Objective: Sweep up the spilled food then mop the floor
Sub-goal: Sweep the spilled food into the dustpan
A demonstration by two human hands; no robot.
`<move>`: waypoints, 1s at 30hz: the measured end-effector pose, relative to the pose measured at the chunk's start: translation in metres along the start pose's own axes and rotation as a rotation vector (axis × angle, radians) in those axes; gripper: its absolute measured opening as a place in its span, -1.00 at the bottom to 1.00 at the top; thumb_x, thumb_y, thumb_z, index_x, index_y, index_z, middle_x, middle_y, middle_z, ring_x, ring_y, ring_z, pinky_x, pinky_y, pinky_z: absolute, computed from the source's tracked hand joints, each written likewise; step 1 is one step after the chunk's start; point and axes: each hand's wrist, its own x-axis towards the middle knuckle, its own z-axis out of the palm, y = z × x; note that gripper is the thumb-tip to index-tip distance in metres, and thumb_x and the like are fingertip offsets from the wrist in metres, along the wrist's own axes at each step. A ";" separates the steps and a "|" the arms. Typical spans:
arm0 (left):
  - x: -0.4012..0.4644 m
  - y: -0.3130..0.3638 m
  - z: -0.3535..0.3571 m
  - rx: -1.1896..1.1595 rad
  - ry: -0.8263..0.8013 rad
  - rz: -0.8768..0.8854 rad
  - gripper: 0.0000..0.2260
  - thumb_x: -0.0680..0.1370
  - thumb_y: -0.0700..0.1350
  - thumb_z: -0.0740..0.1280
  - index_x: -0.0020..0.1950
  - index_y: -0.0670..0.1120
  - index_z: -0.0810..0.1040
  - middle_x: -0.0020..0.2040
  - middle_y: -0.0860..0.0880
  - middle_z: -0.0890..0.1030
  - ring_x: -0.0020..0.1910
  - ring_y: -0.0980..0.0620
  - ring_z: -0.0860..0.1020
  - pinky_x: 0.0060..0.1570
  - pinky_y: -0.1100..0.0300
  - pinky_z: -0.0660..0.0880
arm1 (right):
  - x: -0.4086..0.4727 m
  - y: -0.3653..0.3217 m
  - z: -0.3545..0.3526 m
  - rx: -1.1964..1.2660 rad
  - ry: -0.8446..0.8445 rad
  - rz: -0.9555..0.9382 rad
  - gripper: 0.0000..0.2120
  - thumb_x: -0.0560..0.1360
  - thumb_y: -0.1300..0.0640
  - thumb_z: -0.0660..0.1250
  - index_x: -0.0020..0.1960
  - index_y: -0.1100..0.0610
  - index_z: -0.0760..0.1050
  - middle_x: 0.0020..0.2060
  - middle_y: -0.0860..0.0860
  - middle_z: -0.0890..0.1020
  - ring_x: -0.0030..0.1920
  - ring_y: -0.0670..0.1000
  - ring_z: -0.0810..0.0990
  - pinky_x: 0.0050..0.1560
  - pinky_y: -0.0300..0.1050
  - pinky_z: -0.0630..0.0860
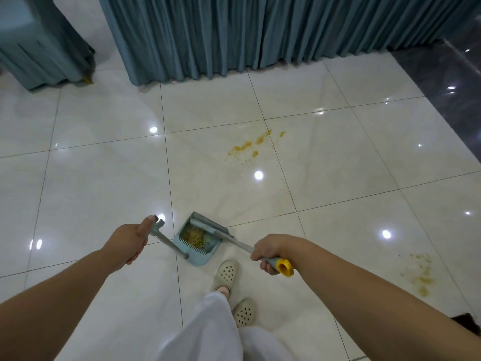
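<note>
Spilled food [195,234] is lying inside a blue dustpan [197,241] on the white tiled floor [104,178]. Left hand [127,239] is gripping the dustpan's handle [166,238]; right hand [270,251] is gripping the broom [234,239]. Yellow stains [250,147] are showing farther right.

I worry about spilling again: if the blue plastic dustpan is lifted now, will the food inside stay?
Probably, if kept level: the blue plastic dustpan looks rigid and light. The swept food is loose crumbs, so tilting forward could tip them out. The left hand grips its long handle, so it may swing.
</note>
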 end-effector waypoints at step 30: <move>0.039 0.277 0.110 0.342 -0.512 0.501 -0.47 0.56 0.18 0.21 -0.22 -0.30 0.56 -0.48 -0.12 0.48 -0.60 0.02 0.30 -0.60 0.30 0.24 | -0.113 0.060 -0.127 1.263 0.268 -0.218 -0.89 0.57 0.23 0.25 -0.08 0.26 0.36 -0.59 0.07 0.40 -0.68 -0.10 0.35 -0.70 -0.36 0.34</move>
